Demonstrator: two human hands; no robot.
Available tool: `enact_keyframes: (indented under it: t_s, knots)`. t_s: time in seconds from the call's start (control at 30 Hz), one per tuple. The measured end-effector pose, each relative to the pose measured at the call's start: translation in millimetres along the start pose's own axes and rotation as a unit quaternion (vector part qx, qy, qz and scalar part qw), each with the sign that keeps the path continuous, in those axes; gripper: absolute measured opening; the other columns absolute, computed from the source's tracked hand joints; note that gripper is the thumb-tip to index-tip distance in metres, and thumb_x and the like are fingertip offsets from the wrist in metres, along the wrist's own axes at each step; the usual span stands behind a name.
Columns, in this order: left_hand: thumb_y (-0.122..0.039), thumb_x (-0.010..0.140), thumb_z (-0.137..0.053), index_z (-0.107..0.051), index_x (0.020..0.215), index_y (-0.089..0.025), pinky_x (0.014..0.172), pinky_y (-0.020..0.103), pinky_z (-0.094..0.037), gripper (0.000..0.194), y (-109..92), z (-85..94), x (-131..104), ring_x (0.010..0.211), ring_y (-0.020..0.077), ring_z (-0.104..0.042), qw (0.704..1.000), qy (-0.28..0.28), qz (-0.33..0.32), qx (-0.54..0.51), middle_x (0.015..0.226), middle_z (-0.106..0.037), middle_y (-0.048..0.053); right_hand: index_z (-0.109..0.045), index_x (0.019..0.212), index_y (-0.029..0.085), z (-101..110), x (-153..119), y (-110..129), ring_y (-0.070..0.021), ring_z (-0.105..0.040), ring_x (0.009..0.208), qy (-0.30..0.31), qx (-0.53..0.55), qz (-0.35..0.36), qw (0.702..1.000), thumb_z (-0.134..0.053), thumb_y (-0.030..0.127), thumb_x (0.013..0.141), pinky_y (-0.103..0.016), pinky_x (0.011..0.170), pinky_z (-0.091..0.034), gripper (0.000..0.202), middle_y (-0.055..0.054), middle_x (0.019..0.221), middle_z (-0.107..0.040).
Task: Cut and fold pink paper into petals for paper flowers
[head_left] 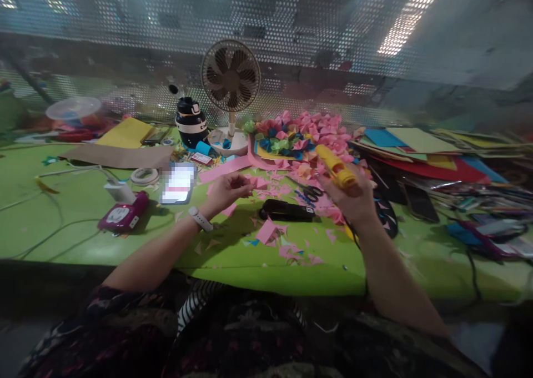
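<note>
Pink paper piece, yellow glue gun

The left hand pinches the paper piece at its fingertips — small, folded, probably light and easily creased, best taken by an edge. Right of that pinch, nearer the body, lies a black stapler. The right hand clasps the glue gun — likely stiff, best held by its handle.

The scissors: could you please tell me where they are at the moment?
In the head view, the scissors lie just right of centre on the green table, between the left hand and the right hand, just beyond the stapler.
</note>
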State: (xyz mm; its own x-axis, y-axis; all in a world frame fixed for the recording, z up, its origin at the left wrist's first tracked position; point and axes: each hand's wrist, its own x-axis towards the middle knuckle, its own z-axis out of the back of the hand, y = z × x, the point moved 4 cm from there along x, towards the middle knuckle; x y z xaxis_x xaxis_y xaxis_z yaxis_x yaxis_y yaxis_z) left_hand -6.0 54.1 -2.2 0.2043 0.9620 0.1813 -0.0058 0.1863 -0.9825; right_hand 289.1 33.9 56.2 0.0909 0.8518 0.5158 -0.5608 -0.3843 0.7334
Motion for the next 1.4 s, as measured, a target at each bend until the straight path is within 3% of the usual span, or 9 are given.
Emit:
enact_keyframes:
  t_s: [0.23, 0.4, 0.63, 0.77, 0.83, 0.9, 1.0, 1.2, 1.4]
  knots:
    - [-0.043, 0.075, -0.079, -0.067, 0.081, -0.014, 0.070, 0.028, -0.060, 0.032, -6.9, -1.5, -0.5, 0.072, 0.0155, -0.071, 1.000, -0.005, -0.008, 0.027, 0.076, -0.072, 0.006, -0.063, 0.101, 0.019, 83.1, -24.5, -75.6, -0.0278, -0.064, 0.089, -0.023, -0.272, -0.107, 0.956, -0.076, 0.050, 0.064, -0.040, 0.080, -0.050, 0.050, -0.012, 0.100, -0.069]
    - [-0.038, 0.075, -0.079, -0.067, 0.079, -0.015, 0.067, 0.026, -0.058, 0.027, -2.9, -1.2, 1.3, 0.070, 0.0142, -0.070, 1.000, -0.014, 0.002, 0.025, 0.076, -0.072, 0.005, -0.061, 0.118, 0.014, 106.9, -58.2, -129.2, -0.0335, -0.063, 0.102, 0.006, -0.374, -0.212, 0.903, -0.071, 0.051, 0.069, -0.044, 0.086, -0.048, 0.063, -0.017, 0.113, -0.067]
    - [-0.032, 0.074, -0.080, -0.067, 0.077, -0.014, 0.066, 0.025, -0.059, 0.022, -2.3, 2.8, 4.5, 0.067, 0.0128, -0.070, 1.000, -0.027, -0.006, 0.014, 0.072, -0.070, 0.003, -0.055, 0.134, 0.013, 114.1, -69.9, -105.7, -0.0393, -0.064, 0.105, 0.031, -0.459, -0.261, 0.849, -0.067, 0.054, 0.077, -0.049, 0.084, -0.047, 0.071, -0.024, 0.118, -0.066]
    - [-0.026, 0.075, -0.079, -0.063, 0.074, -0.014, 0.067, 0.026, -0.059, 0.019, -6.1, 8.8, 8.1, 0.064, 0.0117, -0.068, 0.998, -0.055, -0.020, -0.006, 0.070, -0.068, 0.002, -0.067, 0.118, 0.012, 110.7, -60.5, -68.6, -0.0425, -0.061, 0.110, 0.038, -0.524, -0.184, 0.831, -0.059, 0.051, 0.087, -0.051, 0.085, -0.045, 0.051, -0.029, 0.116, -0.066]
    - [-0.023, 0.077, -0.078, -0.063, 0.075, -0.014, 0.066, 0.025, -0.058, 0.017, -7.0, 11.3, 9.4, 0.063, 0.0115, -0.068, 0.997, -0.067, -0.023, -0.012, 0.070, -0.067, 0.002, -0.069, 0.111, 0.015, 94.7, -50.0, -45.3, -0.0366, -0.062, 0.109, 0.019, -0.489, -0.101, 0.866, -0.057, 0.042, 0.090, -0.046, 0.088, -0.046, 0.037, -0.024, 0.113, -0.068]
    - [-0.024, 0.077, -0.078, -0.063, 0.075, -0.014, 0.065, 0.025, -0.058, 0.017, -6.8, 13.1, 9.9, 0.063, 0.0114, -0.068, 0.997, -0.076, -0.026, -0.012, 0.070, -0.067, 0.002, -0.071, 0.103, 0.018, 61.4, -36.5, -23.2, -0.0278, -0.066, 0.097, 0.079, -0.389, -0.021, 0.918, -0.057, 0.040, 0.090, -0.039, 0.085, -0.048, 0.028, -0.014, 0.107, -0.072]
    - [-0.028, 0.077, -0.079, -0.063, 0.075, -0.014, 0.063, 0.023, -0.057, 0.022, -4.4, 15.0, 10.3, 0.063, 0.0112, -0.068, 0.996, -0.082, -0.032, -0.011, 0.070, -0.067, 0.002, -0.072, 0.096, 0.020, -5.1, -12.5, 9.3, -0.0224, -0.066, 0.089, 0.201, -0.307, 0.071, 0.927, -0.054, 0.034, 0.093, -0.035, 0.080, -0.047, 0.023, -0.009, 0.099, -0.073]
    - [-0.033, 0.077, -0.079, -0.061, 0.076, -0.014, 0.065, 0.024, -0.059, 0.026, 5.0, 20.9, 14.2, 0.065, 0.0115, -0.069, 0.995, -0.089, -0.038, -0.006, 0.072, -0.066, 0.001, -0.074, 0.094, 0.018, -121.9, 14.2, 49.7, -0.0218, -0.066, 0.094, 0.431, -0.335, 0.143, 0.826, -0.059, 0.022, 0.089, -0.029, 0.071, -0.041, 0.016, -0.008, 0.103, -0.075]
    - [-0.029, 0.074, -0.080, -0.060, 0.075, -0.014, 0.062, 0.022, -0.058, 0.025, 9.4, 23.5, 18.5, 0.063, 0.0105, -0.067, 0.994, -0.098, -0.039, -0.022, 0.071, -0.065, 0.000, -0.077, 0.095, 0.016, -157.7, 9.8, 59.3, -0.0269, -0.069, 0.089, 0.481, -0.422, 0.115, 0.760, -0.062, 0.043, 0.085, -0.030, 0.066, -0.040, 0.032, -0.012, 0.095, -0.076]
